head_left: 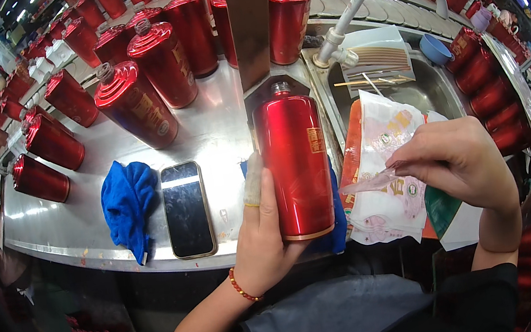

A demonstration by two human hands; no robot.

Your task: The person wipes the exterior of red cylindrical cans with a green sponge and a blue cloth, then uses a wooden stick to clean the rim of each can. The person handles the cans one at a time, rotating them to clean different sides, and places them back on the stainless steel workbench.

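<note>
My left hand (pixel 265 234) is wrapped round the lower left side of a shiny red glass bottle (pixel 295 182). The bottle stands upright in view, its clear neck uncapped, with a small gold square mark on its right side. A pale cover sits on one finger of that hand, and a red beaded bracelet circles the wrist. Between thumb and fingers, my right hand (pixel 458 159) pinches a thin translucent film strip (pixel 373 183). Below this strip lies a stack of white decal sheets (pixel 387 210) with pink and gold prints.
Left of the bottle, a blue cloth (pixel 128 205) and a phone (pixel 187 211) lie on the metal table (pixel 94 224). Several red bottles (pixel 134 103) stand behind them. At the right are a sink (pixel 428 92), a curved faucet (pixel 358 3) and a blue bowl (pixel 435 48). A metal post (pixel 249 19) rises behind the held bottle.
</note>
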